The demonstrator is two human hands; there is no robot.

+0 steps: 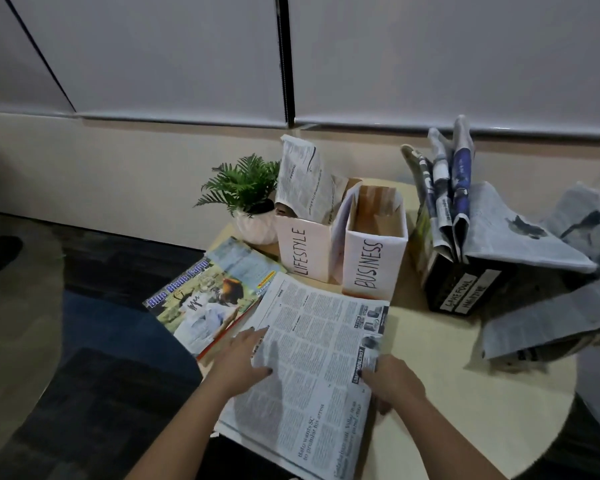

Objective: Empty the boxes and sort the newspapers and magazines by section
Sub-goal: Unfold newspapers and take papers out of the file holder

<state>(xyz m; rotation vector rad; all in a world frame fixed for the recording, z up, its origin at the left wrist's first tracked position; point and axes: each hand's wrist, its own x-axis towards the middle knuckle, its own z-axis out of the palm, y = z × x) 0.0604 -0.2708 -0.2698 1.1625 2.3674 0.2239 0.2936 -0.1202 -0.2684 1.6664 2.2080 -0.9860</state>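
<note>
Two hands are working nearest: left hand lying flat, fingers straight, on the grey printed newspaper; right hand pinching its right edge. Beyond, the white LIFESTYLE box is holding one paper, the white BUSINESS box standing empty, the black box overflowing; sorting is looking barely begun.

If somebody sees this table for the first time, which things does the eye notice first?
Probably the open newspaper at the front, with the left hand flat on it and the right hand gripping its right edge. Behind it stand white boxes labelled LIFESTYLE and BUSINESS. The colourful Blue Blade Farm magazine lies left.
</note>
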